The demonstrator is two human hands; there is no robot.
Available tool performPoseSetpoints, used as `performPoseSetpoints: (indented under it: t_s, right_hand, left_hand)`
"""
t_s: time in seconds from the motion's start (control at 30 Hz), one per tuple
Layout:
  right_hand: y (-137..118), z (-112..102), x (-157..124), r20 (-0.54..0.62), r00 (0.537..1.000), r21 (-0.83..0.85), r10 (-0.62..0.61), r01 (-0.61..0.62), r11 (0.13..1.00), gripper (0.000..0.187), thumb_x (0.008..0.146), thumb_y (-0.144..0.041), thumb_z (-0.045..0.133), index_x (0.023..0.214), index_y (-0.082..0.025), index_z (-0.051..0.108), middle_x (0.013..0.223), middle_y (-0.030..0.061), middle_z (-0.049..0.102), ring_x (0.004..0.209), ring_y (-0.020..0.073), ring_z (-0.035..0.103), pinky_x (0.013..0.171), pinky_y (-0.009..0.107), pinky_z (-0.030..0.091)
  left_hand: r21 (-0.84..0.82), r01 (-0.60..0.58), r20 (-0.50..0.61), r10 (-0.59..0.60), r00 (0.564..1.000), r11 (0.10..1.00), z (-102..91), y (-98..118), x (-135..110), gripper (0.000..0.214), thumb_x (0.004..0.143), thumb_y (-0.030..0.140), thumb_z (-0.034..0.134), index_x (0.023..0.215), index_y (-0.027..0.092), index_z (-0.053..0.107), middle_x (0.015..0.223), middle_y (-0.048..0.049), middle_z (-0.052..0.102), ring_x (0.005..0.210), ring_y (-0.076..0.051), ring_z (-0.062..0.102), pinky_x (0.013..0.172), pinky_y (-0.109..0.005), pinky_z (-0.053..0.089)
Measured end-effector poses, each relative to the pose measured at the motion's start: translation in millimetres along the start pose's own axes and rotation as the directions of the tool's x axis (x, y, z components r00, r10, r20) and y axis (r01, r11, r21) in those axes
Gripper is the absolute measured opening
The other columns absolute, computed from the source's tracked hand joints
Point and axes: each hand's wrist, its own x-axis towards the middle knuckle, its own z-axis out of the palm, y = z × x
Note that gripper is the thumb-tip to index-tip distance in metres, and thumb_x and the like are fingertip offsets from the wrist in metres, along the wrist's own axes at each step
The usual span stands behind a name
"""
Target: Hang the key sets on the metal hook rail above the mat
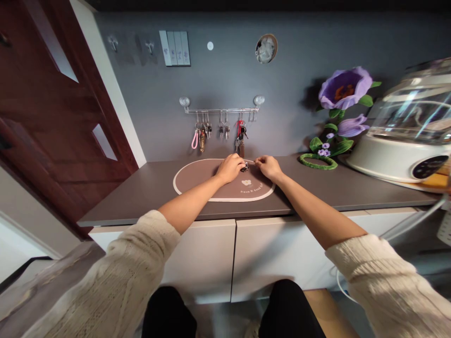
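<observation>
Both my hands reach out over an oval brown mat [197, 180] on the grey counter. My left hand [229, 168] is curled closed around a small metal key ring or bunch of keys [245, 166]. My right hand [268, 166] pinches the same small metal piece from the right side. The two hands nearly touch above the mat's white flower print [246, 182]. On the wall just behind them hangs a chrome hook rail [221, 111] with several bunches of keys, one with a pink loop [194, 139] and one with a red tag [239, 127].
A dark wooden door [52, 117] stands at the left. Purple knitted flowers [343, 94] and a green ring [318, 161] sit at the back right. A white appliance with a clear lid [405, 141] fills the right end. White cabinet doors [268, 253] lie below the counter.
</observation>
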Motion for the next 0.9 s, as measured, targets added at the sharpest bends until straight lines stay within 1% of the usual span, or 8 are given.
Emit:
performPoseSetpoints:
  t_s: [0.13, 0.23, 0.43, 0.57, 0.7, 0.9]
  right_hand:
    - [2.8, 3.4, 2.2, -0.006, 0.999, 0.105, -0.041, 0.042, 0.994, 0.016, 0.074, -0.024, 0.05, 0.078, -0.015, 0.063, 0.07, 0.0036, 0.064, 0.067, 0.0124, 0.055, 0.07, 0.024, 0.041]
    - [1.9, 6.1, 2.8, 0.001, 0.996, 0.24, -0.092, 0.09, 0.967, 0.016, 0.073, -0.027, 0.052, 0.079, -0.015, 0.062, 0.072, 0.0028, 0.063, 0.065, 0.0111, 0.054, 0.069, 0.024, 0.042]
    - [-10.3, 5.4, -4.1, 0.074, 0.974, 0.48, -0.216, 0.155, 0.864, 0.028, 0.071, -0.037, 0.058, 0.088, -0.015, 0.059, 0.082, 0.0039, 0.063, 0.07, 0.0116, 0.055, 0.072, 0.027, 0.044]
    - [-15.5, 5.6, -7.3, 0.099, 0.958, 0.6, -0.267, 0.157, 0.785, 0.037, 0.067, -0.042, 0.062, 0.092, -0.016, 0.058, 0.085, 0.0038, 0.063, 0.074, 0.0124, 0.056, 0.074, 0.029, 0.045]
    - [-16.6, 6.4, -7.0, 0.073, 0.963, 0.648, -0.259, 0.152, 0.747, 0.04, 0.063, -0.047, 0.064, 0.087, -0.017, 0.058, 0.079, 0.0022, 0.062, 0.072, 0.0125, 0.056, 0.073, 0.029, 0.046]
    - [-20.5, 4.5, -8.7, 0.048, 0.969, 0.647, -0.243, 0.155, 0.746, 0.036, 0.062, -0.048, 0.065, 0.077, -0.016, 0.057, 0.074, 0.0019, 0.061, 0.068, 0.012, 0.054, 0.069, 0.027, 0.045]
  left_hand:
    - [-0.092, 0.063, -0.07, -0.069, 0.995, 0.994, -1.2, -2.1, 1.6, 0.018, 0.081, 0.023, 0.047, 0.078, 0.017, 0.063, 0.084, -0.0041, 0.056, 0.082, -0.015, 0.05, 0.078, -0.028, 0.04]
    - [-0.171, 0.102, -0.104, -0.121, 0.987, 0.98, -2.7, -5.0, 2.5, 0.015, 0.079, 0.021, 0.048, 0.076, 0.016, 0.062, 0.081, -0.0035, 0.055, 0.079, -0.014, 0.05, 0.076, -0.026, 0.04]
    - [-0.314, 0.157, -0.198, -0.226, 0.954, 0.936, -5.8, -9.4, 6.1, 0.012, 0.078, 0.02, 0.05, 0.074, 0.015, 0.06, 0.076, -0.0022, 0.055, 0.075, -0.012, 0.05, 0.073, -0.025, 0.041]
    - [-0.373, 0.144, -0.229, -0.241, 0.943, 0.917, -7.0, -6.6, 8.3, 0.011, 0.077, 0.019, 0.051, 0.073, 0.015, 0.06, 0.076, -0.002, 0.057, 0.076, -0.012, 0.051, 0.074, -0.025, 0.041]
    - [-0.426, 0.13, -0.239, -0.25, 0.938, 0.895, -7.0, -1.7, 8.6, 0.011, 0.077, 0.02, 0.051, 0.072, 0.015, 0.06, 0.075, -0.0018, 0.057, 0.075, -0.012, 0.051, 0.073, -0.025, 0.041]
    - [-0.487, 0.136, -0.25, -0.287, 0.925, 0.863, -4.8, 0.0, 8.0, 0.012, 0.077, 0.022, 0.052, 0.073, 0.015, 0.06, 0.078, -0.0026, 0.06, 0.075, -0.012, 0.053, 0.074, -0.026, 0.042]
